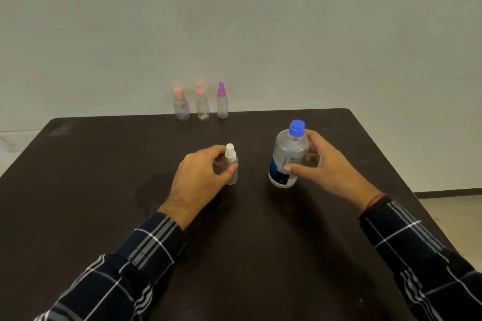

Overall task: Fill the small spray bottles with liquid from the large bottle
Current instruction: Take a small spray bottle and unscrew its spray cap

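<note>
As the left hand grips it, clear white-capped bottle, perhaps empty.

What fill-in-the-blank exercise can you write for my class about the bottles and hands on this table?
1. The large bottle in the right hand has a ____ cap.
2. The left hand holds a small spray bottle with a ____ top.
3. ____ more spray bottles stand at the table's far edge.
4. The rightmost bottle of these has a ____ top.
Missing words: blue; white; three; purple.
</note>
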Motion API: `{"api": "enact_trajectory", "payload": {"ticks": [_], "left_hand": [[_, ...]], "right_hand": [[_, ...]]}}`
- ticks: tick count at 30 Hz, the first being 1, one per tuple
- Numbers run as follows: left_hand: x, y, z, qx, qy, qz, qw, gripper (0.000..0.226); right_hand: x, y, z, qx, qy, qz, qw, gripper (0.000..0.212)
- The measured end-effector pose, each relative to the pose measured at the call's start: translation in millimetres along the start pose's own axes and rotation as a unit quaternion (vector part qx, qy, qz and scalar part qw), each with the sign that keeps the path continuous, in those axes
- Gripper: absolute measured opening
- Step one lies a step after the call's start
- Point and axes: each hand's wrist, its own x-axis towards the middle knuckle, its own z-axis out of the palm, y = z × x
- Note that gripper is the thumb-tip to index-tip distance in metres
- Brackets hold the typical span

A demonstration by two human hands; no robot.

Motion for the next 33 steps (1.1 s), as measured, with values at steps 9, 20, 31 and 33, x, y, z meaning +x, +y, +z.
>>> {"api": "enact_trajectory", "payload": {"ticks": [9,20,31,33], "left_hand": [[-3,-1,-2,-0.008,-0.001,0.002,1.0,0.048],[-15,9,-5,0.01,0.006,-0.008,1.0,0.042],[-51,24,-24,0.062,-0.007,-0.049,0.997,0.023],[-51,25,-24,0.057,-0.011,-0.053,0.997,0.023]], "right_hand": [[1,3,-1,-0.014,0.005,-0.021,1.0,0.075],[-13,-7,6,-0.033,-0.01,-0.028,0.999,0.073],[-46,-30,10,-0.032,-0.043,-0.032,0.998,0.07],[-45,-28,9,-0.033,-0.052,-0.032,0.998,0.072]]}}
